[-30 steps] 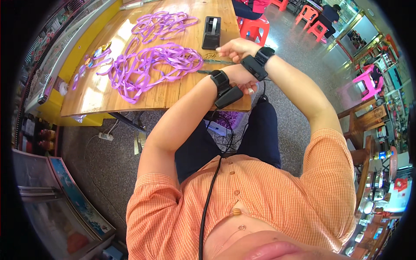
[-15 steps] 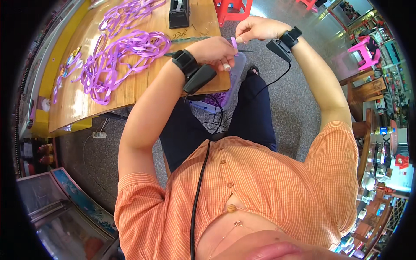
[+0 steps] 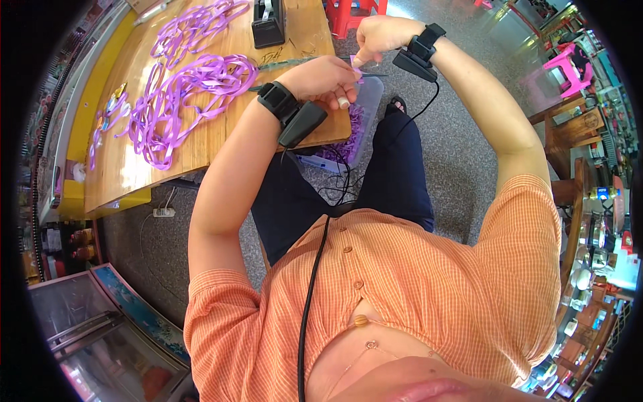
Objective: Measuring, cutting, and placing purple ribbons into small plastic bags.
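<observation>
A short piece of purple ribbon (image 3: 355, 61) shows between my two hands at the table's right edge. My left hand (image 3: 325, 79) is closed with its fingers curled, gripping the ribbon's lower end; one fingertip has a white wrap. My right hand (image 3: 383, 39) pinches at the ribbon's upper end, with thumb and forefinger close to my left fingertips. A thin green stem (image 3: 281, 64) lies on the table and runs toward my left hand. A dark thin tip shows beyond the fingers; whether my left hand grips it is hidden.
Tangled purple ribbon (image 3: 181, 100) covers much of the wooden table (image 3: 295, 10). A black tape dispenser (image 3: 269, 25) stands at its back. Below the edge sits a clear plastic bin (image 3: 365, 127) of purple pieces. A red stool (image 3: 347, 19) is beyond; cables hang by my legs.
My right hand has come down and closer to my left, its fingertips now at the ribbon piece. The left hand keeps its grip. The whole view has shifted slightly.
</observation>
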Demonstrator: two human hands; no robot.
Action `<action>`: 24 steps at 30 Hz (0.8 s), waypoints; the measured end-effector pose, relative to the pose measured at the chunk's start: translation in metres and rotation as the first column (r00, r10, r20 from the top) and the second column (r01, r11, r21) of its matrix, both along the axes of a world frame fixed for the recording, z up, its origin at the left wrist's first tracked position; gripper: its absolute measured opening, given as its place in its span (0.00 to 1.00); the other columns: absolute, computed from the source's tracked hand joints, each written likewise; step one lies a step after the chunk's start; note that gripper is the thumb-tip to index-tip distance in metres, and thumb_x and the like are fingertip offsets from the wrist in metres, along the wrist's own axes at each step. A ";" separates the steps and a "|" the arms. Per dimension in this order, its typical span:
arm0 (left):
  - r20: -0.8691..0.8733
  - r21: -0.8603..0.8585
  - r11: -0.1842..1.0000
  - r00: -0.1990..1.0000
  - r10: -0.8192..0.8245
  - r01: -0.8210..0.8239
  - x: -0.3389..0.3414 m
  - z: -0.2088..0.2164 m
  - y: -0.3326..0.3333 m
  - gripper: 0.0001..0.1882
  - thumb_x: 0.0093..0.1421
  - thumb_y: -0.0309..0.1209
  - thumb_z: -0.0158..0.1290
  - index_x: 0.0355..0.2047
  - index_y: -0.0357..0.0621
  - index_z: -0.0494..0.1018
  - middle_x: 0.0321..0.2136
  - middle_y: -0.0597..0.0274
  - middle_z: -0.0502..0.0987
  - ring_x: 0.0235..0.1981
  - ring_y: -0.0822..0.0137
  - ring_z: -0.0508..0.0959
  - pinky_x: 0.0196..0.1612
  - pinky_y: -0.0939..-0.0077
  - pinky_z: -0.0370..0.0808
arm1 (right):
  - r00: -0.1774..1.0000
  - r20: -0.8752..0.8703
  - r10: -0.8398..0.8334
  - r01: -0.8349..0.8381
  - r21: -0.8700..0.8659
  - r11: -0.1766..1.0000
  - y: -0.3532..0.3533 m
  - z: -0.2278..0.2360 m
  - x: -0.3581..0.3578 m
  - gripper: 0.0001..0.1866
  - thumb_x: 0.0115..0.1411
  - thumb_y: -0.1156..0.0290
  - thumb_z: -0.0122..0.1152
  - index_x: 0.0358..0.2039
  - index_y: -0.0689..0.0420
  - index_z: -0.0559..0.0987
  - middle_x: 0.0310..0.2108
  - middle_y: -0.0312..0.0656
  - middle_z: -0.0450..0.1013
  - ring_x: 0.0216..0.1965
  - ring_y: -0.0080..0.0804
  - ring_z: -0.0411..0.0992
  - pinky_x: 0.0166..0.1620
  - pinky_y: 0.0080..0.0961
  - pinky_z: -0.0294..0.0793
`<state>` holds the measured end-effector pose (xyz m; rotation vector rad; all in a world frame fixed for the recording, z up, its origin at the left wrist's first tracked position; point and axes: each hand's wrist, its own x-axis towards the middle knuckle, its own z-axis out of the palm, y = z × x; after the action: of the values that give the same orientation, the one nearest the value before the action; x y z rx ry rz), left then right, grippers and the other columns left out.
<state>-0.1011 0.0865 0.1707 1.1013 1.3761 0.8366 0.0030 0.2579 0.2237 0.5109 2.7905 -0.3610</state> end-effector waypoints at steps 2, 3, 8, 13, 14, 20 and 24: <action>-0.008 0.000 1.000 1.000 0.000 0.000 -0.001 0.000 0.000 0.13 0.65 0.38 0.50 0.34 0.39 0.75 0.26 0.62 0.78 0.19 0.74 0.76 0.22 0.78 0.74 | 1.000 -0.013 -0.008 0.008 -0.001 1.000 -0.003 0.001 0.006 0.16 0.52 0.59 0.71 0.23 0.60 0.80 0.19 0.36 0.76 0.25 0.25 0.73 0.30 0.26 0.70; 0.002 -0.008 1.000 1.000 0.000 0.000 -0.001 -0.001 0.001 0.13 0.65 0.38 0.50 0.35 0.39 0.75 0.26 0.62 0.78 0.19 0.74 0.76 0.22 0.79 0.73 | 1.000 -0.025 -0.015 0.015 -0.001 1.000 -0.002 0.002 0.009 0.16 0.52 0.59 0.71 0.23 0.59 0.79 0.19 0.36 0.75 0.25 0.25 0.74 0.30 0.26 0.70; 0.024 -0.003 1.000 0.999 0.021 -0.021 0.001 0.000 0.001 0.13 0.65 0.38 0.50 0.34 0.39 0.75 0.25 0.62 0.78 0.19 0.74 0.76 0.22 0.79 0.73 | 0.952 -0.256 0.168 -0.188 -0.057 0.980 0.009 -0.001 0.018 0.10 0.53 0.64 0.70 0.29 0.58 0.82 0.27 0.38 0.77 0.32 0.29 0.76 0.35 0.28 0.73; -0.012 0.009 0.999 0.999 0.042 -0.042 0.004 0.005 -0.004 0.13 0.65 0.37 0.50 0.34 0.39 0.74 0.25 0.62 0.78 0.19 0.74 0.76 0.21 0.80 0.73 | 0.768 -0.354 0.534 -0.539 0.094 0.837 0.005 -0.023 0.011 0.12 0.49 0.85 0.56 0.31 0.56 0.82 0.42 0.40 0.73 0.45 0.39 0.72 0.45 0.31 0.73; -0.014 0.007 0.999 0.999 0.041 -0.041 0.004 0.004 -0.002 0.13 0.65 0.37 0.50 0.34 0.39 0.74 0.25 0.62 0.78 0.19 0.74 0.76 0.21 0.80 0.73 | 0.767 -0.357 0.533 -0.539 0.092 0.838 0.000 -0.025 0.010 0.12 0.49 0.85 0.56 0.31 0.56 0.82 0.42 0.40 0.73 0.45 0.39 0.72 0.45 0.31 0.73; -0.004 0.002 0.999 0.999 0.035 -0.035 0.005 0.003 -0.001 0.13 0.66 0.38 0.50 0.34 0.40 0.74 0.25 0.63 0.78 0.19 0.75 0.76 0.21 0.81 0.73 | 0.815 -0.276 0.510 -0.502 0.102 0.859 0.002 -0.028 0.018 0.18 0.49 0.86 0.49 0.36 0.56 0.82 0.44 0.42 0.73 0.49 0.40 0.71 0.49 0.31 0.71; -0.003 -0.012 1.000 1.000 0.027 -0.027 0.001 0.001 -0.001 0.13 0.66 0.39 0.50 0.34 0.40 0.74 0.25 0.63 0.78 0.19 0.76 0.76 0.21 0.81 0.72 | 0.840 -0.541 0.040 -0.250 -0.322 0.913 0.016 -0.044 0.056 0.18 0.53 0.82 0.50 0.44 0.57 0.78 0.46 0.38 0.74 0.46 0.29 0.71 0.46 0.27 0.70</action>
<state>-0.1001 0.0854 0.1715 1.0774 1.3994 0.8454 0.0585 0.2744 0.1800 0.1011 3.1127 -1.1373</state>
